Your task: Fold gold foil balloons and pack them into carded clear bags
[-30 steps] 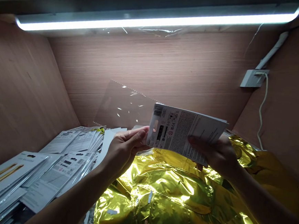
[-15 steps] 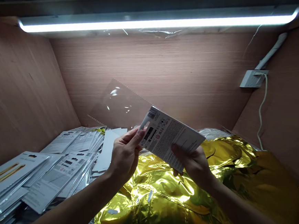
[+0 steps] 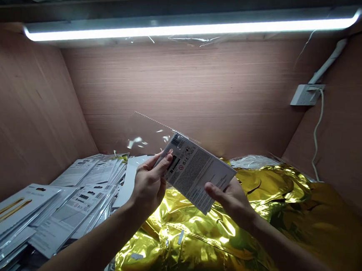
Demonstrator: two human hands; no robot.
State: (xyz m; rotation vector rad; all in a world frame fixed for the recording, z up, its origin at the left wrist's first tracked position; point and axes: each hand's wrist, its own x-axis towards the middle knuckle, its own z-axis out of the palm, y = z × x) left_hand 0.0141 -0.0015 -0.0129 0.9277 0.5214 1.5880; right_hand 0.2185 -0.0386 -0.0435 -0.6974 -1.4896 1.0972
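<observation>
Left hand [image 3: 150,178], right hand [image 3: 233,198], card [image 3: 193,170] between

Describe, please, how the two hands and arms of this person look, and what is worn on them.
The left hand and right hand are bare, without gloves. No sleeve shows on the left forearm or right forearm, and I see no watch. Some fingers are hidden, so rings cannot be excluded.

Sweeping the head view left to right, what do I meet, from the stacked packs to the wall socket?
Stacked packs → left hand → held printed card → right hand → white wall socket.
</observation>
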